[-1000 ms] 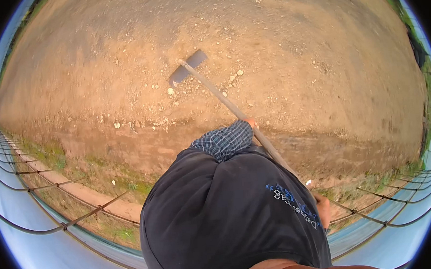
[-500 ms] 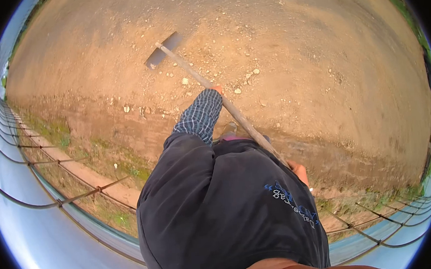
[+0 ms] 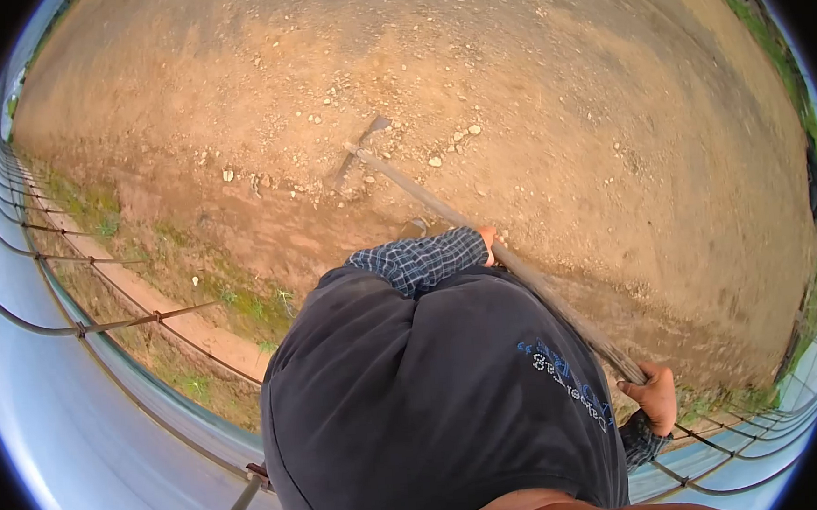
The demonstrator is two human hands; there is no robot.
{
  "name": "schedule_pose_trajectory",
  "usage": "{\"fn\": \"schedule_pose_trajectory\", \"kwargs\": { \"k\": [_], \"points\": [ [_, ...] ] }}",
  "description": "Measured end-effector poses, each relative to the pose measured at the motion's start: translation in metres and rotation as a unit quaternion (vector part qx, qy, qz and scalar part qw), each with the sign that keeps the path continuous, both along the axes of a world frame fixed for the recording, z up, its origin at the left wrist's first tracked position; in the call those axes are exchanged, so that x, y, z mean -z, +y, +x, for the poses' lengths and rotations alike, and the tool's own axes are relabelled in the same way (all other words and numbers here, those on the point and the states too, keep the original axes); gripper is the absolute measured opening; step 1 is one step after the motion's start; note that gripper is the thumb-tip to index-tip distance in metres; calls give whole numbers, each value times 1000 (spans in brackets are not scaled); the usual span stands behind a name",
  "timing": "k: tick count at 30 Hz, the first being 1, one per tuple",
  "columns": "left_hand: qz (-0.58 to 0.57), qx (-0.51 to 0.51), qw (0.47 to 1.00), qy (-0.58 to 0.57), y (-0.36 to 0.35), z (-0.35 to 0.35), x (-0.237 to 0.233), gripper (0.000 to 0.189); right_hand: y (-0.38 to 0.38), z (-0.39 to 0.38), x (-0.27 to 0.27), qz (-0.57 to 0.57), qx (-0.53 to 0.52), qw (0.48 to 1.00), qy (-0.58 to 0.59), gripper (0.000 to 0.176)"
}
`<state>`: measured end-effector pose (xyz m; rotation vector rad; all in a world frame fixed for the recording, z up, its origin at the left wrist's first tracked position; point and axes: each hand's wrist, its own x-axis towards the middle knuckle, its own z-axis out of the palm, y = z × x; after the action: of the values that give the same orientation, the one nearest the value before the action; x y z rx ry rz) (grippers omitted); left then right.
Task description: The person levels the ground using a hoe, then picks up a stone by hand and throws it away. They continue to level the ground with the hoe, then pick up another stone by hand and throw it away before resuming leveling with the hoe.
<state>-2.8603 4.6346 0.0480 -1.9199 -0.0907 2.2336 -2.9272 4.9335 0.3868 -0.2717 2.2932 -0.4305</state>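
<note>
1. Right hand [image 3: 656, 397]: grip clenched round the rear end of the long wooden hoe handle [image 3: 423, 194].
2. Left hand [image 3: 489, 240]: grip grasping mid-handle, mostly hidden by the sleeve.
3. Grey metal hoe blade [image 3: 357, 155]: in the brown stony soil [image 3: 558, 106], well ahead of both hands.

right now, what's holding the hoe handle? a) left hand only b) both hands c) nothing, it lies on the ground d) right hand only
b: the left hand grips the handle about midway, and the right hand grips its near end.
</note>
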Motion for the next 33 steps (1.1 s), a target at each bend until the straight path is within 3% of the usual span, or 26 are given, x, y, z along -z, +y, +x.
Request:
{"fn": "schedule_pose_trajectory", "kwargs": {
  "k": [3,5,6,8,10,16,21,23,25,27,31,33],
  "points": [
    [-25,-29,999,-20,-2,-3,-24,12,-6,-15,-3,-24,-51,998,27,28],
    [-79,-56,995,7,-11,5,26,7,-12,-21,14,-12,-60,998,16,29],
    [-93,-67,993,12,-22,10,40,7,-15,-19,31,-67,-73,995,28,29],
    [-140,-128,982,-13,-53,24,26,6,-30,-15,54,-110,-87,990,19,30],
    [-163,-106,981,-14,-96,49,39,10,-58,2,71,-95,-78,992,-5,30],
    [-168,-89,979,-75,-168,74,-3,10,-118,45,81,-116,-52,992,-17,32],
    [-103,-22,994,-13,-88,45,25,7,-70,49,27,-59,-86,993,55,32],
    [1,9,999,49,-30,30,20,11,-56,49,-31,12,-17,999,28,34],
    [52,54,996,50,7,13,-31,11,-30,55,-71,67,-6,995,75,35],
    [78,67,993,64,25,9,-60,11,-17,62,-97,30,39,997,59,35],
    [76,90,988,95,34,9,-76,10,-10,78,-107,35,46,996,61,34],
    [77,105,986,100,32,10,-59,6,-1,89,-86,5,60,994,89,34]
  ]
}}
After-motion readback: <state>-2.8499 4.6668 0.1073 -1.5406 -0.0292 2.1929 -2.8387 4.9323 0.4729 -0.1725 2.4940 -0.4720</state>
